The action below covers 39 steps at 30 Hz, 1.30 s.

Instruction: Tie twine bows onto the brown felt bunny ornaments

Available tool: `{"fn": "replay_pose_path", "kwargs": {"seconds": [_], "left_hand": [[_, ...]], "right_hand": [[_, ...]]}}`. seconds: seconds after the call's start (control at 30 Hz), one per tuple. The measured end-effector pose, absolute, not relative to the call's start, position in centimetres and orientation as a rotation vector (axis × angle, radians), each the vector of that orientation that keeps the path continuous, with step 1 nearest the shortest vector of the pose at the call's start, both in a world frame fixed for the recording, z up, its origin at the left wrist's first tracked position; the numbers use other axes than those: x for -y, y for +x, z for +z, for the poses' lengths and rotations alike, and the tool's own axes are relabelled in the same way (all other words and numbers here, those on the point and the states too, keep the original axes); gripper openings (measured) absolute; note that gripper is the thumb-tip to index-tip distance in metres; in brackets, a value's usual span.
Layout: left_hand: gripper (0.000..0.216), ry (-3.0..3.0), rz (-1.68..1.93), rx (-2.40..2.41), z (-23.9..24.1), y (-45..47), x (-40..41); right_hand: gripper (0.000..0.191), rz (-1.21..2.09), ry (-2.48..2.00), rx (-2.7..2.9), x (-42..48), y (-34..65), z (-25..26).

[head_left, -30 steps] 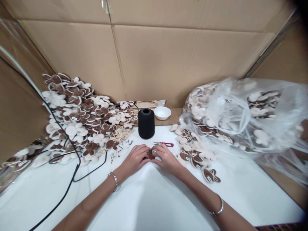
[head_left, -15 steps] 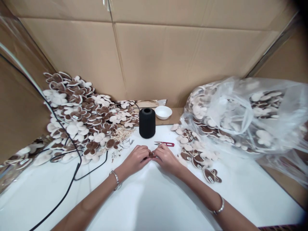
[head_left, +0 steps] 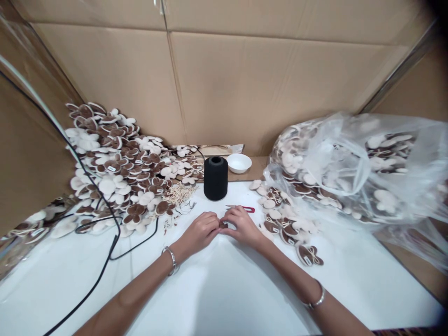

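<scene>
My left hand (head_left: 198, 232) and my right hand (head_left: 242, 228) meet at the middle of the white table, with their fingertips pinching a small brown felt piece (head_left: 223, 225). Most of that piece is hidden by my fingers. Just beyond my right fingers lie red-handled thread snips (head_left: 248, 209), partly covered. A black thread spool (head_left: 215, 178) stands upright farther back. A loose bundle of pale cords (head_left: 181, 193) lies ahead of my left hand, next to a large heap of brown-and-cream felt shapes (head_left: 119, 175).
More bow-tied felt shapes (head_left: 280, 219) lie right of my hands, beside a bulging clear plastic bag (head_left: 346, 163) of them. A white bowl (head_left: 239, 163) stands behind the spool. Black cables (head_left: 105, 224) cross the table's left side. Cardboard sheets (head_left: 262, 88) line the back.
My hands have closed in around the brown piece, so less of it shows. My right fingers have shifted up over the end of the snips. The view has drifted slightly.
</scene>
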<state>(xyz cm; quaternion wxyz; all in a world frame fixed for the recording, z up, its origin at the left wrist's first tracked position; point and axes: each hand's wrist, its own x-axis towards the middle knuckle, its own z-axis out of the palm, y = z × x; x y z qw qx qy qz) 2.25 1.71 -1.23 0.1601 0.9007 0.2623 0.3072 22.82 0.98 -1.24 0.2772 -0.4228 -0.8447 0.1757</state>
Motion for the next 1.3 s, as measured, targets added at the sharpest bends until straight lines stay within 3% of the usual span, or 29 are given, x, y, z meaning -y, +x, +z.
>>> {"fn": "replay_pose_path", "kwargs": {"seconds": [0.3, 0.5, 0.8, 1.1, 1.3], "left_hand": [[0.011, 2.563, 0.799, -0.840, -0.6, 1.8, -1.2], [0.019, 2.519, 0.815, -0.953, -0.5, 1.9, -1.2], [0.010, 2.769, 0.741, -1.048, -0.1, 2.0, -1.1], [0.005, 2.788, 0.745, -1.003, 0.7, 1.7, -0.7], [0.009, 2.758, 0.798, -0.969, 1.2, 1.7, -0.4]], "right_hand": [[0.015, 0.454, -1.116, 2.328, -0.9, 23.1, -1.0], [0.014, 0.212, -1.159, 2.425, -0.5, 22.7, -0.8], [0.015, -0.108, -1.101, 2.524, -0.2, 22.4, -0.4], [0.017, -0.140, -1.071, 2.523, 0.7, 21.9, 0.4], [0.015, 0.030, -1.079, 2.483, 1.2, 21.8, 0.5]]}}
